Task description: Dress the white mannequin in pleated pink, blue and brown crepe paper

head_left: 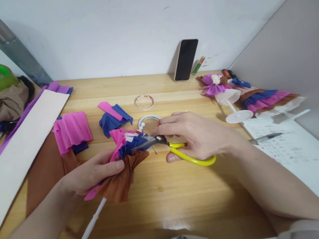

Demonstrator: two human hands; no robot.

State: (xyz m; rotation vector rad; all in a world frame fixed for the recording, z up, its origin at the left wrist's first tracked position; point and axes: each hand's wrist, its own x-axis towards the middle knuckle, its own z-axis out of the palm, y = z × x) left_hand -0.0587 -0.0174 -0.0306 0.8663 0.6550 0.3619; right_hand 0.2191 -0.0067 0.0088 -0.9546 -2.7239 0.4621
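My left hand [99, 170] is closed around gathered crepe paper [120, 181] in brown, blue and pink. A white plastic stick with a round base [91, 225] sticks out below that hand towards me. In my right hand [191, 134] are scissors [193, 158] with yellow handles. Their blades reach into the blue part of the crepe paper, and whether they are parted is hard to make out. Just behind the scissors lies a white ring-shaped roll of tape [149, 119], partly hidden by my right hand and the paper.
Pink crepe paper [73, 130], blue crepe scraps [114, 120] and a long white board [24, 159] lie at left. A phone [186, 59] leans on the wall. At right are finished-looking paper-skirted figures [270, 97], a cutter knife [266, 138] and a written sheet [299, 154].
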